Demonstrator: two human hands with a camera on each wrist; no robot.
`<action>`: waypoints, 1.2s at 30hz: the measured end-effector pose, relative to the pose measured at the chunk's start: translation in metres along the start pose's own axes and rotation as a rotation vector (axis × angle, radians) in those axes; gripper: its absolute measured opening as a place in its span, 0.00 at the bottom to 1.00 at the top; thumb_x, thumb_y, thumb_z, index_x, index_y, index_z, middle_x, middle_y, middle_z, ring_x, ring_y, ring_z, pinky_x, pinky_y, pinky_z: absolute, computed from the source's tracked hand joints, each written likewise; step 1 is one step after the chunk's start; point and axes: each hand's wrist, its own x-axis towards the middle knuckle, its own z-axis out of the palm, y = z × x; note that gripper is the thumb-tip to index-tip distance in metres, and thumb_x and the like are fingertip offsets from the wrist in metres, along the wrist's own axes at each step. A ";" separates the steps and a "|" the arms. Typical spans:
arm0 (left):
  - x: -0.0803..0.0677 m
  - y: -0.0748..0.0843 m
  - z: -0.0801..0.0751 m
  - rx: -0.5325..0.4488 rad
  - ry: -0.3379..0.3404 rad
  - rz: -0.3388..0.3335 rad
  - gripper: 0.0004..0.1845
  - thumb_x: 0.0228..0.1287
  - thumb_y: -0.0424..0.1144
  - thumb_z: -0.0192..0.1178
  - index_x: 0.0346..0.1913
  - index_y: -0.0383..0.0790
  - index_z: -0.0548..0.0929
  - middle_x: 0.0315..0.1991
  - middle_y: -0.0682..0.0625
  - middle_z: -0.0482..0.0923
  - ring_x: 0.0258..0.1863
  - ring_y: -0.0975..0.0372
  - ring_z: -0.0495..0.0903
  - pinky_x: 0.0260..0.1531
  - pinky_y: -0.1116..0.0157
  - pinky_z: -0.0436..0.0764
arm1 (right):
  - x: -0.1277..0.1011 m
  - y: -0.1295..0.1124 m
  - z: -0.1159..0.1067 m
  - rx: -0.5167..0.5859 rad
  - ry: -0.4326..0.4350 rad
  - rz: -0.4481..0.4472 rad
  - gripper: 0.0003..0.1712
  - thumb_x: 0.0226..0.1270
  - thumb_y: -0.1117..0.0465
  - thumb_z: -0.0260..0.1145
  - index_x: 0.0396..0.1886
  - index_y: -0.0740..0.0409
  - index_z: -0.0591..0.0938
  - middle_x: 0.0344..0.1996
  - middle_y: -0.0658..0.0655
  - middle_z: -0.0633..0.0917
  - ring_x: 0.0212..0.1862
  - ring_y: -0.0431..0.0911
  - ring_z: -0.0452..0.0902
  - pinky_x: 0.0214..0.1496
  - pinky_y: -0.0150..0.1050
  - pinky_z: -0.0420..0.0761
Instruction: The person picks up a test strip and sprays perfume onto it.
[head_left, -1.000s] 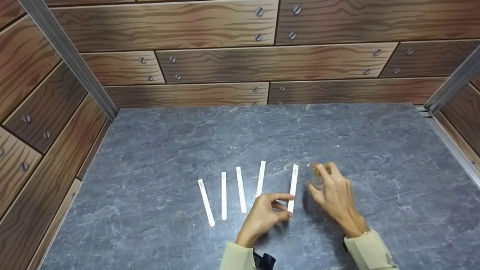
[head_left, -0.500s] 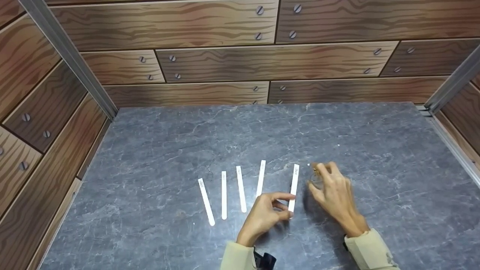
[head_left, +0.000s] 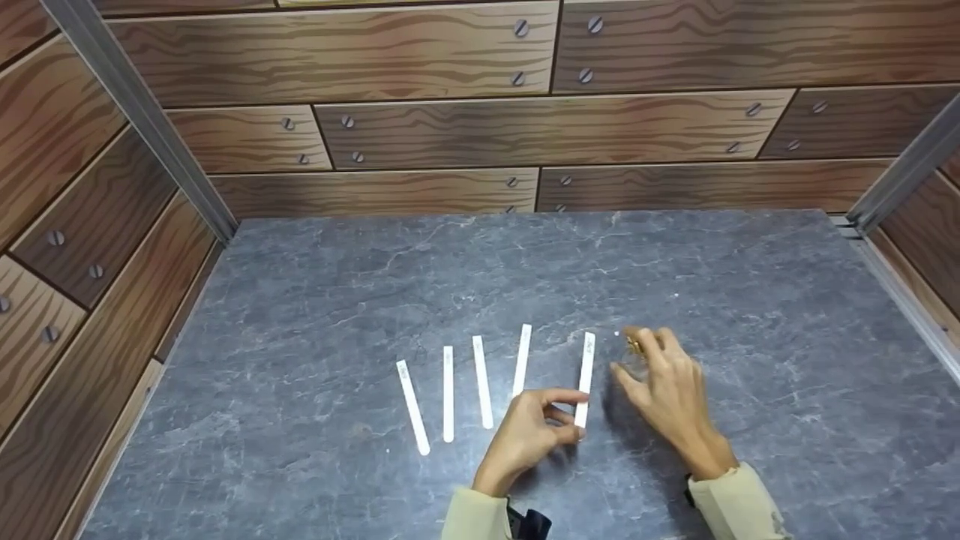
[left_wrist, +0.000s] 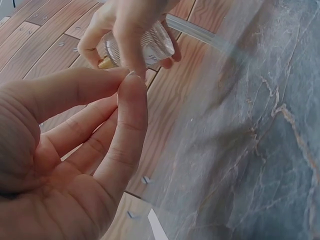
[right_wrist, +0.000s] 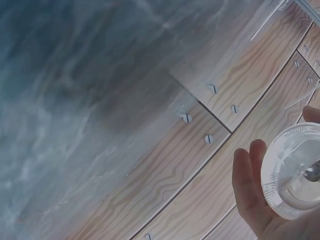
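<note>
The left hand [head_left: 529, 431] pinched a white stick [head_left: 587, 356] above the bench [head_left: 337, 292], fingertips drawn together. Just beside it, the right hand [head_left: 671, 386] curved its fingers round a clear cup [right_wrist: 292, 172]. Four more sticks [head_left: 448, 394] lay leftward.

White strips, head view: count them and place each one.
5. From left, the first strip, second strip, third strip and fourth strip lie on the tabletop, the fourth partly behind the left hand, which pinches the fifth strip. Others may be hidden.
</note>
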 end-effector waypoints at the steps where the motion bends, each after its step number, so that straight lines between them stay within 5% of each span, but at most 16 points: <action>1: 0.000 0.000 0.000 0.001 0.000 -0.013 0.24 0.51 0.17 0.68 0.54 0.30 0.86 0.48 0.49 0.85 0.35 0.63 0.85 0.33 0.67 0.85 | 0.000 0.000 -0.001 0.013 0.003 0.011 0.29 0.43 0.69 0.81 0.48 0.64 0.80 0.31 0.61 0.79 0.24 0.51 0.75 0.22 0.49 0.77; 8: 0.004 -0.003 0.000 -0.008 -0.010 -0.084 0.29 0.48 0.15 0.70 0.57 0.34 0.85 0.46 0.51 0.84 0.34 0.62 0.84 0.32 0.64 0.86 | -0.001 -0.001 -0.011 0.095 0.075 0.094 0.30 0.41 0.72 0.82 0.47 0.66 0.81 0.31 0.62 0.82 0.29 0.54 0.79 0.31 0.53 0.80; 23: 0.025 0.004 -0.004 0.079 0.021 -0.042 0.27 0.49 0.21 0.73 0.56 0.34 0.86 0.28 0.52 0.86 0.28 0.65 0.84 0.28 0.70 0.82 | -0.002 0.000 -0.018 0.154 0.087 0.158 0.31 0.41 0.73 0.83 0.48 0.68 0.80 0.31 0.59 0.83 0.30 0.56 0.81 0.35 0.25 0.78; 32: 0.045 0.006 -0.001 0.112 0.013 -0.012 0.25 0.51 0.25 0.75 0.55 0.31 0.86 0.35 0.47 0.89 0.28 0.64 0.86 0.31 0.67 0.85 | 0.000 0.002 -0.020 0.132 0.093 0.166 0.31 0.42 0.71 0.83 0.49 0.68 0.80 0.32 0.61 0.84 0.30 0.52 0.80 0.33 0.33 0.79; 36: 0.053 0.006 0.000 0.143 0.016 -0.008 0.24 0.52 0.26 0.76 0.55 0.31 0.86 0.33 0.47 0.89 0.26 0.65 0.85 0.28 0.68 0.83 | 0.001 0.002 -0.021 0.139 0.094 0.164 0.32 0.41 0.72 0.83 0.49 0.68 0.81 0.33 0.61 0.85 0.30 0.51 0.79 0.33 0.29 0.78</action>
